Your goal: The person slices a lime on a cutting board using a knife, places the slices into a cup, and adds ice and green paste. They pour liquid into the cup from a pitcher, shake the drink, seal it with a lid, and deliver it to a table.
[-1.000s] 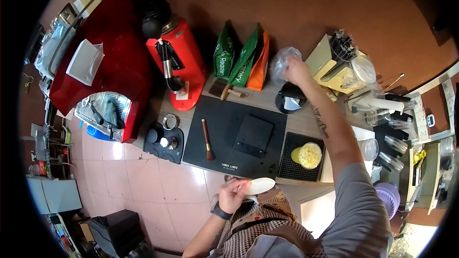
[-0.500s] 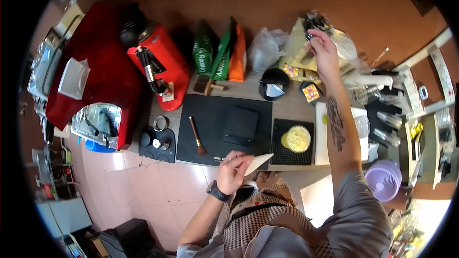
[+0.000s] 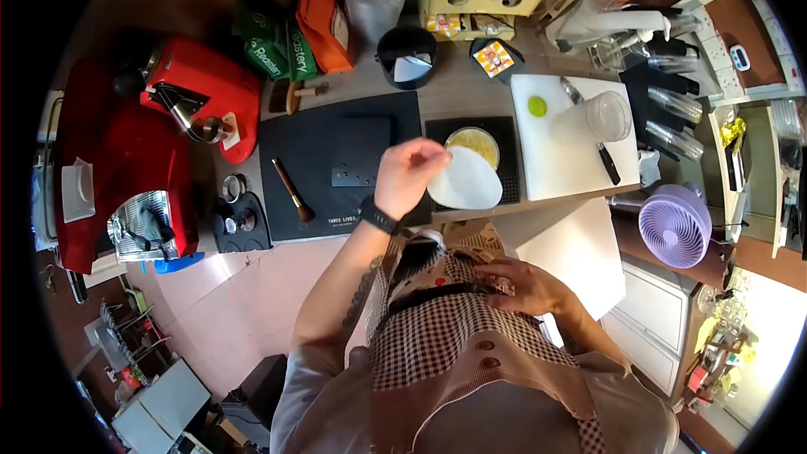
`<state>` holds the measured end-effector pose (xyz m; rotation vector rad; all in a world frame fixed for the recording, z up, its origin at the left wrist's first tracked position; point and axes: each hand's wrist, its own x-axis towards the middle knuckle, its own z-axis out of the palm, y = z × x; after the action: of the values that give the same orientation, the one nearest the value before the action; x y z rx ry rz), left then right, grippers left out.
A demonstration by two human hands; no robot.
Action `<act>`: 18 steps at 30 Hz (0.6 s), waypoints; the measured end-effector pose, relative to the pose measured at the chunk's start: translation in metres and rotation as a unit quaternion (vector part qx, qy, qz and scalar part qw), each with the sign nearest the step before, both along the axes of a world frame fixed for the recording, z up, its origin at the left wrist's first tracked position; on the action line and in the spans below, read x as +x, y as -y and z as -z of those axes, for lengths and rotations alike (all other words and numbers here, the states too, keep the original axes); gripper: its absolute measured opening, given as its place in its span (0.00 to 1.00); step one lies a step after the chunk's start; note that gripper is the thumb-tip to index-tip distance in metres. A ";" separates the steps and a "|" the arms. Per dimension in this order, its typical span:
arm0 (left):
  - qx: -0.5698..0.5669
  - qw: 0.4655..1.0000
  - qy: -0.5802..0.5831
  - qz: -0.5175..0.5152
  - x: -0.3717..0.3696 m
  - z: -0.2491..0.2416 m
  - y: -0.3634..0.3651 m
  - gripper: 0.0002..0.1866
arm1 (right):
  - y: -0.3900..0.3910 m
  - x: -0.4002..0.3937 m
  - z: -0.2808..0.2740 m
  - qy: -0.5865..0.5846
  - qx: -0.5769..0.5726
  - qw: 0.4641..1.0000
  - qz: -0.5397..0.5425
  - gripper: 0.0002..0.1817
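Observation:
Between thumb and fingers, my left hand (image 3: 410,175) pinches the edge of a thin white disc (image 3: 465,180). The disc is tilted, showing its pale face, and overlaps the near side of a round cup (image 3: 477,142) with pale yellow contents. That cup stands on a black ribbed mat (image 3: 508,192). My right hand (image 3: 528,284) is low in front of my checked apron (image 3: 454,332), its fingers spread at the cloth and nothing visible in them.
A white cutting board (image 3: 546,172) holds a green round piece (image 3: 537,105), a clear cup (image 3: 608,116) and a knife (image 3: 609,165). Leftward are a dark mat (image 3: 336,214) with a brush (image 3: 292,191), a red grinder (image 3: 210,88) and coffee bags (image 3: 325,25). A purple fan (image 3: 675,227) stands right.
My right hand has come down from the back of the counter to my apron. My left hand has brought the disc forward over the cup's near side. The camera view has shifted.

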<state>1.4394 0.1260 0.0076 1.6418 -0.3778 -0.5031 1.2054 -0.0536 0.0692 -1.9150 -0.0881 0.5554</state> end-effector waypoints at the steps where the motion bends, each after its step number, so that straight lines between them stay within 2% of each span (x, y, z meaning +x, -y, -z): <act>1: -0.032 0.999 -0.027 -0.003 0.004 0.015 0.009 0.08 | 0.005 0.002 -0.007 -0.015 0.002 1.000 -0.025 0.31; 3: -0.029 0.999 -0.036 -0.028 0.008 0.037 0.023 0.08 | 0.016 0.006 -0.005 -0.039 0.033 0.999 -0.015 0.35; 5: -0.006 0.998 -0.040 -0.058 0.010 0.049 0.032 0.07 | 0.026 0.025 -0.016 0.018 0.008 1.000 -0.005 0.44; 8: -0.047 0.992 -0.059 -0.100 0.009 0.055 0.036 0.08 | 0.028 0.062 -0.024 0.183 -0.125 0.970 0.097 0.43; 10: -0.049 0.990 -0.087 -0.096 0.009 0.056 0.034 0.07 | 0.027 0.088 -0.016 0.196 -0.184 0.955 0.127 0.42; 13: -0.058 0.986 -0.118 -0.104 0.006 0.054 0.032 0.06 | 0.024 0.124 -0.002 0.228 -0.269 0.930 0.101 0.43; 18: -0.113 0.968 -0.175 -0.137 -0.003 0.052 0.026 0.06 | 0.019 0.148 0.001 0.237 -0.331 0.912 0.051 0.42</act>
<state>1.4364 0.1005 -0.0440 1.3257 0.0539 -0.5072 1.3538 -0.0726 0.0678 -2.6730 -0.1192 0.0191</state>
